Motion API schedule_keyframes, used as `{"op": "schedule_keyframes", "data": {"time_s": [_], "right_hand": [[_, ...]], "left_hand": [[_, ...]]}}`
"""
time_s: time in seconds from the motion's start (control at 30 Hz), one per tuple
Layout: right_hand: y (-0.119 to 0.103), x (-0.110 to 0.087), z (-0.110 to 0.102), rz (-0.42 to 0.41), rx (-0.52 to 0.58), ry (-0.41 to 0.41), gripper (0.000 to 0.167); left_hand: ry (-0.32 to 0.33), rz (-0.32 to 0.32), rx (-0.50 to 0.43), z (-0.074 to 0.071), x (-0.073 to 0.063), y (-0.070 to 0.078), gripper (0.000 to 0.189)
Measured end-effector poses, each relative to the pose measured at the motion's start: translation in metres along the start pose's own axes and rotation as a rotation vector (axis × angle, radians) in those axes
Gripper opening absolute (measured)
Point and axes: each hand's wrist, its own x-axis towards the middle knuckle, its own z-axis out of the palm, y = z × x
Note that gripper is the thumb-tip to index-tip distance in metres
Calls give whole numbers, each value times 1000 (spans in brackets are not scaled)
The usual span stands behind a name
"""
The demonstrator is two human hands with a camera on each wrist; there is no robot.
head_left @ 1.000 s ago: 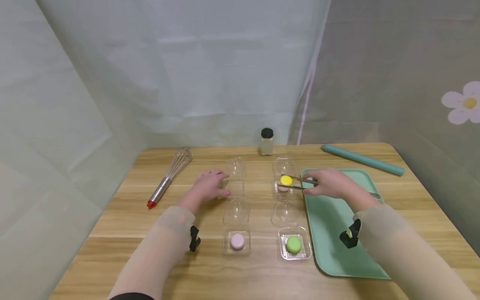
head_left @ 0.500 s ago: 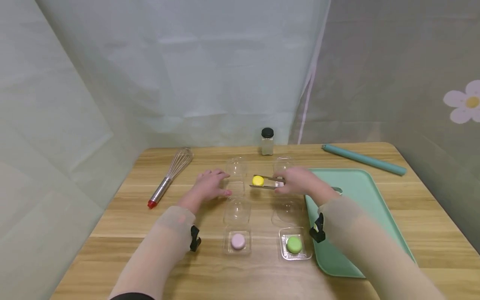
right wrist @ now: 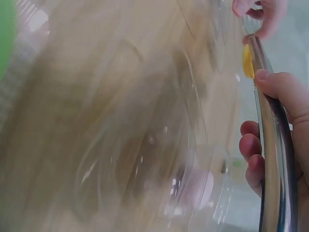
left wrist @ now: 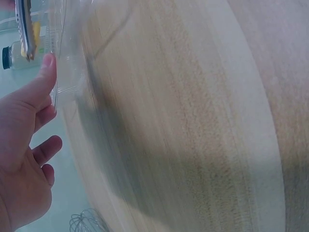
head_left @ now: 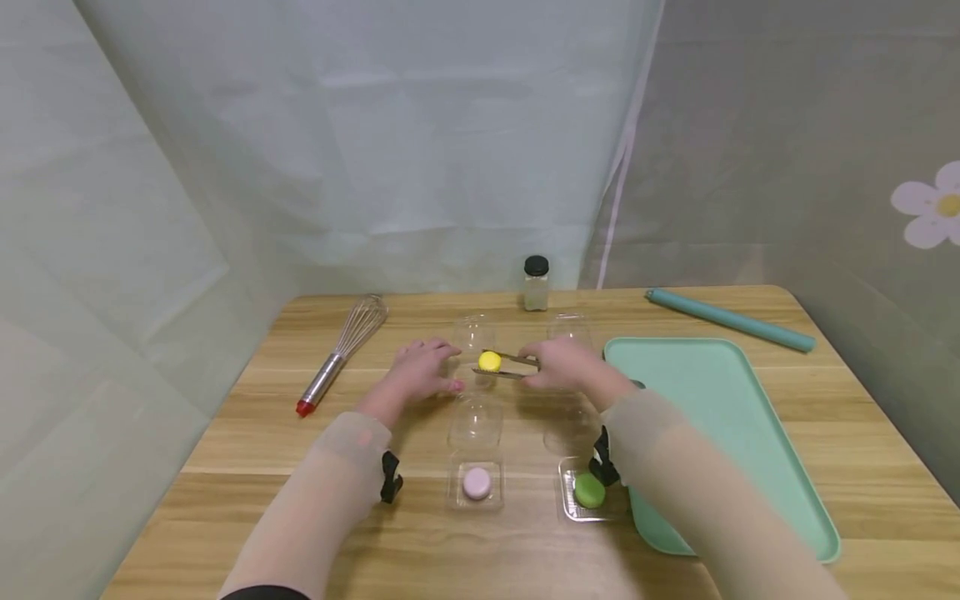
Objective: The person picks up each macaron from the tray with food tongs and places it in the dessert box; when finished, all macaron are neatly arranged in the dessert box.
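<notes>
My right hand (head_left: 562, 364) grips metal tongs (right wrist: 275, 159), whose tips pinch a yellow macaron (head_left: 490, 361). The macaron is over the base of the back-left clear plastic box, whose raised lid (head_left: 474, 333) stands behind it. At that box's left side, my left hand (head_left: 422, 371) holds its edge between thumb and fingers. A pale pink macaron (right wrist: 199, 188) sits in the back-right box, hidden behind my right hand in the head view. Nearer me, one clear box (head_left: 454, 500) bears a lilac macaron (head_left: 477, 483); another (head_left: 566, 503) bears a green macaron (head_left: 590, 490).
A mint-green tray (head_left: 720, 417) lies on the right, partly under my right forearm. Behind it is a teal rolling pin (head_left: 731, 320). A whisk (head_left: 341, 354) lies on the left. One black-lidded jar (head_left: 536, 287) stands at the table's back edge.
My right hand has carried the yellow macaron in the tongs leftward, from above the back-right box to the back-left one. My left hand has stayed in place.
</notes>
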Motion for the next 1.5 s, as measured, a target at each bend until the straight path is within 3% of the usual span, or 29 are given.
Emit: {"op": "schedule_keyframes", "data": {"time_s": [0.43, 1.5], "right_hand": [[-27, 19, 5, 24, 39, -42, 38], [-31, 25, 19, 38, -75, -18, 30]], "left_hand": [[15, 8, 11, 0, -1, 0, 74], [21, 19, -11, 4, 1, 1, 73]]}}
